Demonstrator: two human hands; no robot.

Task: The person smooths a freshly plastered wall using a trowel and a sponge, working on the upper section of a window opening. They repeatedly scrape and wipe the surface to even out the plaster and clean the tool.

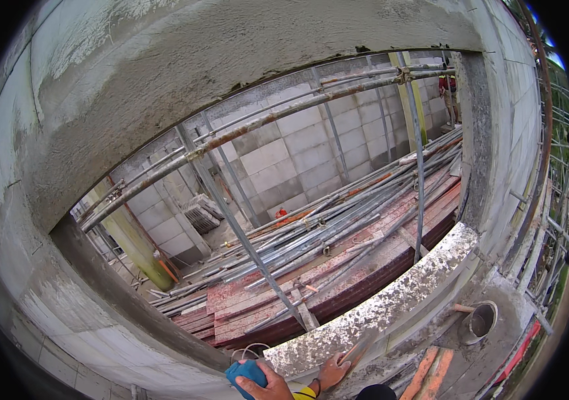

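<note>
At the bottom centre my right hand (268, 380) grips a crumpled blue sponge or cloth (239, 373) by the sill's near end. Just right of it, my left hand (331, 372), with a dark wristband and yellow sleeve, is closed on a long, narrow flat tool (358, 349) angled along the sill. Both lie below a mottled white and grey window sill (391, 300) in a rough concrete opening (251, 33). A dark bucket (478, 323) with a wooden handle in it stands right of my hands, near orange-stained boards (424, 373).
Beyond the opening are crossing scaffold poles (231, 213), piled metal tubes (338, 213), red planks (238, 320), block walls (264, 160) and a yellowish column (128, 247). A person in red (449, 90) is at the far right. Outer scaffolding (558, 227) runs along the right edge.
</note>
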